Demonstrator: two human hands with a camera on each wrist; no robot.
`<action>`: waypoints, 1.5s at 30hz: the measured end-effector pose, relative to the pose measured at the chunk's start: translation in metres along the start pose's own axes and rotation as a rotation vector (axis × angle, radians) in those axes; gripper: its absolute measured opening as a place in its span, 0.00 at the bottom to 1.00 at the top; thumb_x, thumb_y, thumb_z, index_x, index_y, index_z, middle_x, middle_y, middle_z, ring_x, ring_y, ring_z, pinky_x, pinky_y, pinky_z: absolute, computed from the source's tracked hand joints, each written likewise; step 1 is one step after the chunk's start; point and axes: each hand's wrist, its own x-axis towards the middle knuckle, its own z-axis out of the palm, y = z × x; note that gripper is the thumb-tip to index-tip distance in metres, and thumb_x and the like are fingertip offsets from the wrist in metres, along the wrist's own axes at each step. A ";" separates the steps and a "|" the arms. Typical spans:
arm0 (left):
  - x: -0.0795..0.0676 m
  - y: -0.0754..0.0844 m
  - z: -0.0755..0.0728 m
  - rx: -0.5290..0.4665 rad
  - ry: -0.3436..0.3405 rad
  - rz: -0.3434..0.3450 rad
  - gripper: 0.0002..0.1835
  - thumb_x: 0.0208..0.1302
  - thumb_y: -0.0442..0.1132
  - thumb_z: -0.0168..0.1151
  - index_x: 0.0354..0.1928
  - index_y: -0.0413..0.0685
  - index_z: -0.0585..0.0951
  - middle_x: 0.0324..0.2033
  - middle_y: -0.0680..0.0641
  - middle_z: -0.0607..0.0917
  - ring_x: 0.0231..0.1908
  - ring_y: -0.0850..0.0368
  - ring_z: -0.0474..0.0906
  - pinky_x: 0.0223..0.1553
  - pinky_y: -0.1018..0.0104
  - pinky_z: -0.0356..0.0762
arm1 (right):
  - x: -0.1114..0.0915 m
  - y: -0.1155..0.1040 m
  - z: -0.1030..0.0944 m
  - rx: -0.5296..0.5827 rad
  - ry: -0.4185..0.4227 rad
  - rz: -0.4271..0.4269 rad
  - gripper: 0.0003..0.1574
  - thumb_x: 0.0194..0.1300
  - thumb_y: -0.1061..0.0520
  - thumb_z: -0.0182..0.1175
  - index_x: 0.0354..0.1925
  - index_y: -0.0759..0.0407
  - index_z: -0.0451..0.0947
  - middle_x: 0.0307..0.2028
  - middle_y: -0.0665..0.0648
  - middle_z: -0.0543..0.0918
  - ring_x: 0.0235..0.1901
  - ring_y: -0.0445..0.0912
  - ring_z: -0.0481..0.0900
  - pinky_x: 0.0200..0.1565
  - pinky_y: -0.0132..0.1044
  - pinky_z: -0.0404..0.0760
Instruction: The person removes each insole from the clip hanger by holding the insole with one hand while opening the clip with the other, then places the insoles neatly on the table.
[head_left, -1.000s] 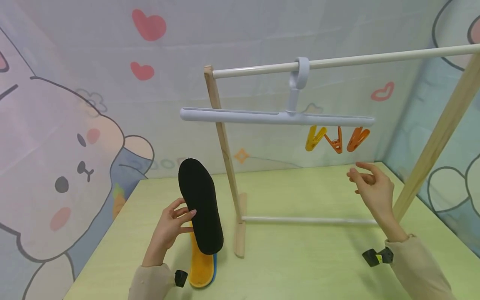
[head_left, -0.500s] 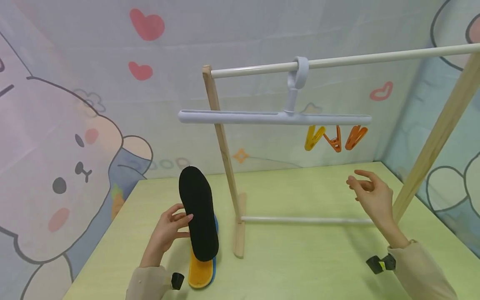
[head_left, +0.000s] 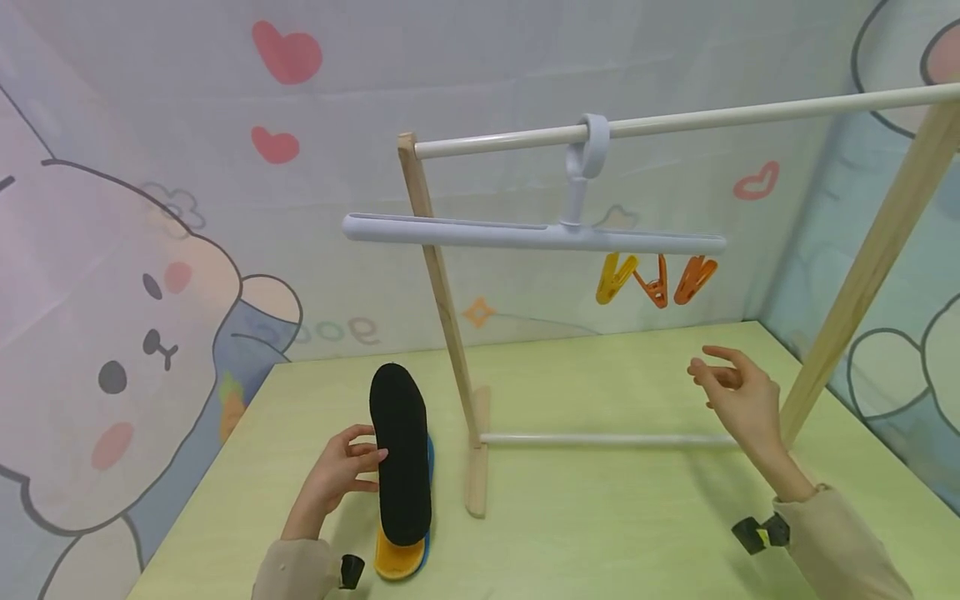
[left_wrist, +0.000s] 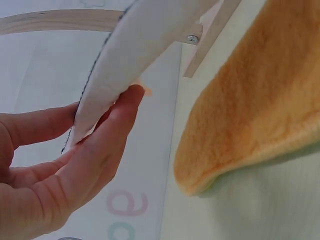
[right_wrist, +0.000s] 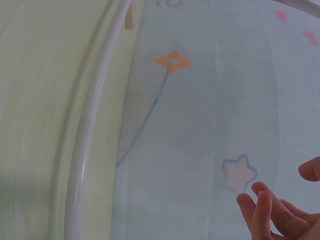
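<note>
My left hand [head_left: 336, 471] pinches a black shoe insole [head_left: 402, 454] by its edge, thumb on the dark face and fingers behind. In the left wrist view the insole's pale underside [left_wrist: 127, 55] shows above the fingers. Beneath it, an insole with a fuzzy orange-yellow top [head_left: 397, 562] and a blue edge lies on the table, partly covered in the head view. My right hand [head_left: 742, 404] is raised at the right, fingers loosely bent, holding nothing. Above it hang a yellow clip [head_left: 617, 279] and two orange clips [head_left: 693, 279] from a white hanger [head_left: 465, 232].
The hanger hooks over the white top rail [head_left: 720, 119] of a rack with wooden posts [head_left: 442, 292]. A lower white rail [head_left: 600, 439] runs close above the pale green table [head_left: 600, 525]. A printed cloth [head_left: 480, 67] stands behind.
My left hand has lowered the black insole toward the orange-yellow one, and the insole is more upright in view. The right hand has dropped slightly, away from the clips.
</note>
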 end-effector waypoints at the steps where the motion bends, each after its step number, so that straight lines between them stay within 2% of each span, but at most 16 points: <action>1: 0.000 -0.001 0.000 0.010 -0.002 -0.003 0.24 0.62 0.31 0.53 0.59 0.34 0.60 0.45 0.32 0.77 0.37 0.53 0.80 0.33 0.56 0.81 | 0.000 0.000 0.000 -0.005 0.000 0.000 0.26 0.63 0.49 0.54 0.53 0.65 0.70 0.24 0.17 0.72 0.25 0.17 0.73 0.21 0.23 0.75; 10: 0.001 -0.008 0.003 0.063 0.001 -0.055 0.24 0.61 0.30 0.54 0.58 0.31 0.61 0.49 0.28 0.74 0.37 0.51 0.80 0.33 0.54 0.81 | -0.002 0.001 0.001 -0.004 0.000 0.002 0.26 0.63 0.49 0.54 0.52 0.65 0.71 0.24 0.18 0.72 0.24 0.17 0.72 0.21 0.23 0.75; 17: 0.002 -0.012 0.004 0.087 -0.025 -0.074 0.26 0.59 0.28 0.55 0.58 0.27 0.60 0.51 0.23 0.69 0.37 0.49 0.80 0.32 0.53 0.81 | -0.003 0.001 0.002 -0.016 -0.003 -0.005 0.25 0.63 0.49 0.54 0.52 0.65 0.71 0.24 0.17 0.71 0.24 0.16 0.71 0.20 0.23 0.75; 24: 0.003 -0.016 0.005 0.132 -0.018 -0.107 0.26 0.58 0.27 0.55 0.58 0.28 0.60 0.51 0.23 0.68 0.38 0.48 0.79 0.31 0.55 0.81 | -0.004 0.001 0.003 -0.008 -0.014 -0.004 0.25 0.63 0.50 0.55 0.53 0.65 0.70 0.24 0.17 0.71 0.25 0.16 0.72 0.21 0.22 0.75; 33: -0.001 -0.017 0.004 0.154 0.009 -0.123 0.26 0.59 0.30 0.55 0.57 0.26 0.61 0.49 0.25 0.71 0.40 0.40 0.78 0.32 0.54 0.81 | -0.004 0.012 0.008 0.028 0.001 -0.009 0.24 0.61 0.48 0.56 0.50 0.62 0.72 0.26 0.29 0.80 0.24 0.19 0.74 0.20 0.24 0.75; 35: -0.003 -0.016 0.002 0.144 0.011 -0.130 0.26 0.59 0.32 0.56 0.57 0.25 0.60 0.48 0.25 0.72 0.39 0.41 0.79 0.32 0.54 0.81 | -0.005 0.012 0.008 0.024 -0.009 -0.009 0.24 0.62 0.49 0.55 0.51 0.63 0.72 0.25 0.26 0.78 0.25 0.18 0.74 0.20 0.23 0.75; 36: -0.004 -0.015 0.001 0.139 0.011 -0.132 0.27 0.60 0.32 0.56 0.57 0.25 0.60 0.48 0.25 0.72 0.39 0.41 0.79 0.32 0.53 0.81 | -0.006 0.006 0.007 -0.020 -0.019 -0.001 0.25 0.63 0.48 0.54 0.52 0.64 0.71 0.25 0.22 0.76 0.25 0.17 0.73 0.21 0.24 0.76; 40: -0.007 -0.014 -0.002 0.128 0.008 -0.136 0.27 0.61 0.34 0.54 0.56 0.24 0.60 0.49 0.24 0.71 0.37 0.43 0.80 0.31 0.53 0.81 | -0.008 0.005 0.007 -0.022 -0.037 0.003 0.24 0.63 0.49 0.54 0.52 0.64 0.71 0.24 0.17 0.71 0.25 0.17 0.72 0.21 0.23 0.75; 45: -0.010 -0.011 -0.003 0.201 0.024 -0.109 0.25 0.63 0.35 0.51 0.57 0.25 0.61 0.47 0.26 0.74 0.39 0.40 0.80 0.30 0.53 0.81 | -0.011 0.008 0.009 -0.029 -0.041 0.016 0.24 0.62 0.49 0.55 0.51 0.63 0.72 0.23 0.17 0.71 0.24 0.17 0.72 0.21 0.24 0.75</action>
